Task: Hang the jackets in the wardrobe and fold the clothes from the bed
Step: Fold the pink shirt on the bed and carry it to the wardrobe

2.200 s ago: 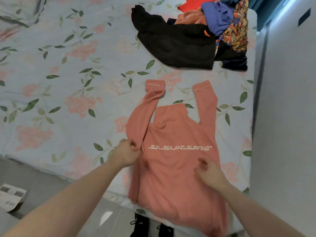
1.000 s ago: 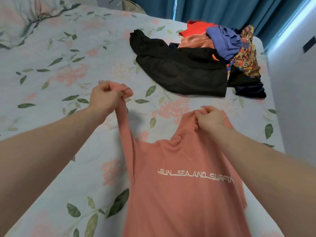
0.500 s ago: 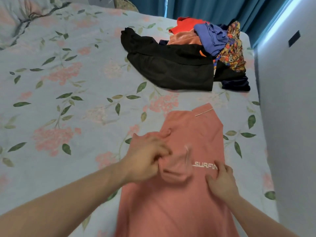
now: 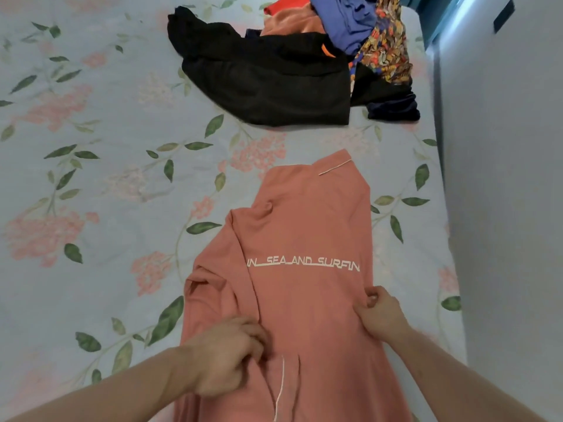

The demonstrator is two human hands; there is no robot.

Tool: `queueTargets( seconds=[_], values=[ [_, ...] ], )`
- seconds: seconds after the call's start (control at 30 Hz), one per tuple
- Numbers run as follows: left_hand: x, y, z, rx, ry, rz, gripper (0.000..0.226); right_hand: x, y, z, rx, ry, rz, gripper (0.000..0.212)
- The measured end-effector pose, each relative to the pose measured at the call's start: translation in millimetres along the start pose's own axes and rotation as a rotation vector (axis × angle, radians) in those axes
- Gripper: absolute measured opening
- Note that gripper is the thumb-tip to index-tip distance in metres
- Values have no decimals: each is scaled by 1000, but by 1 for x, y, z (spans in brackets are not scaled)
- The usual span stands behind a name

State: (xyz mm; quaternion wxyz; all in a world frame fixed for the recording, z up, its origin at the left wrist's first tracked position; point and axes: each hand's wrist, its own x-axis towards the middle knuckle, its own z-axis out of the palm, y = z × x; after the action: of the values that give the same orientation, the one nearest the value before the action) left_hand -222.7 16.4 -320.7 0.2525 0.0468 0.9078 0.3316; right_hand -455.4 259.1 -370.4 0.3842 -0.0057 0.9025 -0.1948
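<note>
Salmon-pink sweatshirt (image 4: 304, 239) spread flat on floral bedsheet (image 4: 106, 178), below piled clothes (image 4: 289, 62). Left hand (image 4: 225, 354) curled, pinching a fold of it; right hand (image 4: 380, 315) pinching its right edge

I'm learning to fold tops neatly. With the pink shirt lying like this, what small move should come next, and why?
Probably fold the right side inward. The left sleeve already lies folded down the pink shirt, pressed by the left hand, while the right hand pinches the right edge and the right sleeve points up the bed, unfolded.
</note>
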Motion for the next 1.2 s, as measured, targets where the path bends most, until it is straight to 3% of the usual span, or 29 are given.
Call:
queueTargets(
  seconds=[0.07, 0.17, 0.2, 0.3, 0.33, 0.4, 0.47, 0.53, 0.57, 0.6, 0.7, 0.77, 0.93, 1.07, 1.13, 1.2],
  values=[
    [11, 10, -4, 7, 22, -18, 42, 9, -4, 3, -67, -49, 63, 56],
    [22, 24, 21, 88, -111, 32, 60, 24, -6, 7, -100, -70, 115, 66],
    [26, 28, 34, 165, -133, 75, 51, 28, -4, 6, -101, -83, 118, 68],
    [39, 33, 62, 336, -290, -32, 17, 34, 2, 3, -118, -122, 106, 66],
    [45, 35, 62, 295, -349, -91, 20, 36, 4, 3, -128, -123, 98, 64],
    [55, 37, 45, 105, -274, -211, 24, 39, 5, 2, -142, -135, 91, 63],
    [61, 33, 13, -110, -165, -130, 27, 42, 2, 1, -162, -157, 99, 64],
    [70, 17, -26, -57, 215, -114, 39, 45, 0, -1, -170, -172, 112, 66],
    [77, 1, -39, 52, 373, -189, 54, 46, -1, -1, -171, -174, 118, 67],
    [87, -13, -54, 120, 426, -355, 75, 48, -1, -1, -179, -179, 124, 67],
    [113, -44, -72, -41, 190, -844, 153, 51, 1, -1, -197, -192, 132, 66],
    [125, -52, -61, -75, 63, -942, 177, 51, 1, -1, -196, -201, 131, 66],
    [144, -49, -59, -181, -30, -1039, 187, 48, 0, -2, -158, -183, 127, 53],
    [148, -56, -58, -177, -68, -1066, 191, 42, -19, -30, -24, -293, 176, 50],
    [149, -56, -58, -168, -104, -1073, 192, 48, -39, -49, 124, -171, 133, 41],
    [151, -55, -60, -167, -128, -1081, 192, 72, -69, -67, 245, 84, 74, 43]
  ],
)
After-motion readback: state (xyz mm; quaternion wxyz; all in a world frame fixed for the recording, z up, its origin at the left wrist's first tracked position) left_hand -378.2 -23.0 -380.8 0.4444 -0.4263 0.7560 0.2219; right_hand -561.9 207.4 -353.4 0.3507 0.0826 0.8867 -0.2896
